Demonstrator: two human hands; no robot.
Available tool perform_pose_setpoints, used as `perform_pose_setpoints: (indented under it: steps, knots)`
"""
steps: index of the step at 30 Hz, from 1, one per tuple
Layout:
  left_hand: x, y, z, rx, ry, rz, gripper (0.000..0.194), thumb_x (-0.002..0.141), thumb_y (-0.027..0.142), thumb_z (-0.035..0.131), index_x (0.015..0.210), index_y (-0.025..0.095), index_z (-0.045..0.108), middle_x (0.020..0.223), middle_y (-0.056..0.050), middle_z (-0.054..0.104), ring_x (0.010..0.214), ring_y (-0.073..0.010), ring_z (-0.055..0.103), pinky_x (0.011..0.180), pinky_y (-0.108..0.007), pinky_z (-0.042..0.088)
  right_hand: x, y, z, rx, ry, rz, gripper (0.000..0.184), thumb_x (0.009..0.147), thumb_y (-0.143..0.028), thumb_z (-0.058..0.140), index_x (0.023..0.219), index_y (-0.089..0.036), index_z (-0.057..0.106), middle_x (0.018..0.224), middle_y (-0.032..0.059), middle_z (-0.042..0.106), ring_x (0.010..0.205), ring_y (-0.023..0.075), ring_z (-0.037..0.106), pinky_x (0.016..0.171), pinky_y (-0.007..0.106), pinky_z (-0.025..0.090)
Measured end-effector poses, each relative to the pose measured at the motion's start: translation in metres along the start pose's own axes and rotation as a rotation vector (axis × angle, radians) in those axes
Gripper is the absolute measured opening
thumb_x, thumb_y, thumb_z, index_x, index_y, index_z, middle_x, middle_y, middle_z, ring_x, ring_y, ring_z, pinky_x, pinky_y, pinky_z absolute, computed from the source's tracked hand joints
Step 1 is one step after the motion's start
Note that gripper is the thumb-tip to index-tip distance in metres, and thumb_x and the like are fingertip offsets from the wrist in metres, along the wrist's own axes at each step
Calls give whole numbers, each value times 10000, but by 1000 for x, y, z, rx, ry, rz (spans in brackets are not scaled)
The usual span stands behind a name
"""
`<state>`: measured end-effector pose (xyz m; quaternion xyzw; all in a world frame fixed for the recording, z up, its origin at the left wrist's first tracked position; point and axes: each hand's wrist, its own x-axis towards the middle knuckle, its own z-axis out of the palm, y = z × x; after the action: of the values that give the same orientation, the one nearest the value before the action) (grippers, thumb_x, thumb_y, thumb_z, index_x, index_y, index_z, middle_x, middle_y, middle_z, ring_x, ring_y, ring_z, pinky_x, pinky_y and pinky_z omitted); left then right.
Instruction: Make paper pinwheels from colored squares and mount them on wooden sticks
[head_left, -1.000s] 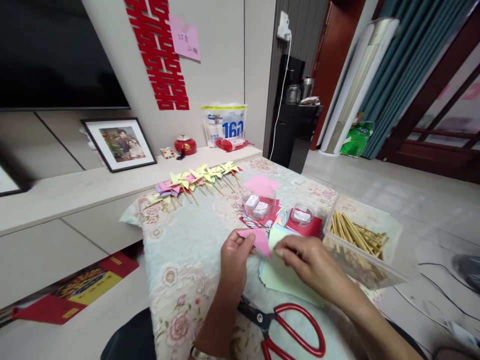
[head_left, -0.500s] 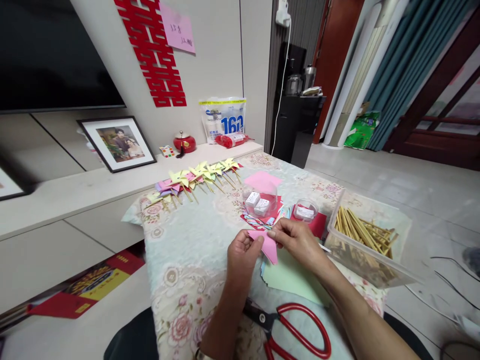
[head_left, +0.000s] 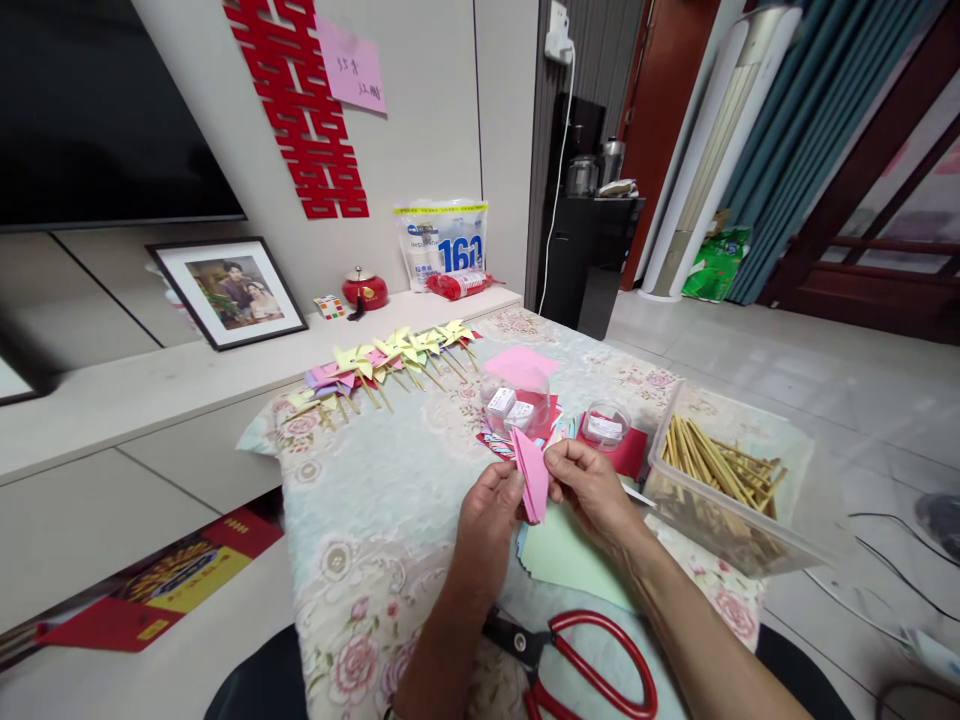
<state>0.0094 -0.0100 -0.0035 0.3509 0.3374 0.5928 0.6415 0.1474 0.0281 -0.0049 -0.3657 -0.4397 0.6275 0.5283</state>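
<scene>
Between my two hands is a piece of folded pink paper, held upright above the table. My left hand grips its lower left side between thumb and fingers. The fingertips of my right hand pinch its right edge. Just beneath lies a stack of pale green paper. Scissors with red handles rest on the cloth below my hands, their blades partly covered by my left forearm. Finished paper pinwheels on sticks lie in a row at the table's far left edge.
A clear plastic bin of bamboo sticks stands at the right. Beyond my hands are a clear box with small white packs, a round clear container, red paper and pink paper. A flowered cloth covers the table.
The pink paper has turned from lying flatter to standing on edge, its folded layers showing. My fingers have shifted along it. The scissors and pinwheels stay in place; the view has moved slightly.
</scene>
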Motion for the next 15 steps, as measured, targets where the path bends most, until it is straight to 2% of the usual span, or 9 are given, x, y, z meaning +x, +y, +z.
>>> perform_pose_setpoints:
  steps: [5, 10, 15]
  knots:
    - [1, -1, 0, -21, -18, -30, 298, 794, 414, 737, 882, 144, 647, 771, -55, 706, 654, -143, 628, 584, -247, 481, -2, 1, 2, 81, -26, 28, 366, 709, -468, 833, 675, -178, 613, 530, -46, 563, 449, 90, 480, 468, 222, 379]
    - [0, 0, 0, -104, -20, -68, 366, 758, 442, 777, 910, 138, 643, 774, -56, 715, 625, -135, 632, 572, -246, 503, -3, -1, 4, 141, -47, 56, 373, 701, -464, 841, 660, -180, 602, 510, -49, 546, 434, 95, 469, 435, 223, 388]
    - [-1, 3, 0, -139, -28, -86, 378, 761, 462, 776, 886, 133, 639, 726, -51, 702, 607, -133, 629, 565, -240, 509, -3, 2, 2, 169, -63, 65, 352, 697, -433, 854, 681, -179, 611, 539, -51, 551, 440, 79, 442, 433, 208, 361]
